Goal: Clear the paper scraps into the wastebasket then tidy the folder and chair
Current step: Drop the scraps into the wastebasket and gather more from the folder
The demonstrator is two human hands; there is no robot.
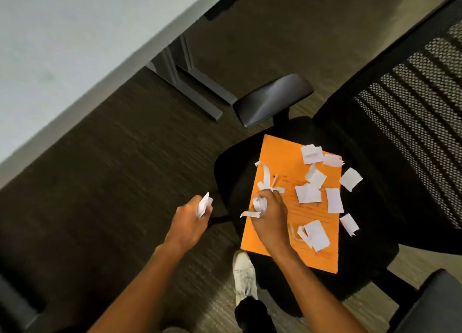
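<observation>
An orange folder point(280, 157) lies on the seat of a black office chair point(370, 232). Several white paper scraps point(310, 192) are scattered over the folder, and two lie on the seat at its right edge. My right hand point(271, 217) rests on the folder's left part, fingers closed around a bunch of scraps and strips. My left hand point(192, 214) hovers over the carpet left of the chair and grips a folded white scrap point(203, 204). No wastebasket is in view.
The chair's mesh backrest point(410, 112) rises at the right, one armrest point(272, 97) at the far side, another point(435, 297) at the lower right. A white desk top point(62, 45) with a dark metal leg point(190, 82) stands at the upper left. My white shoe point(243, 274) is by the chair.
</observation>
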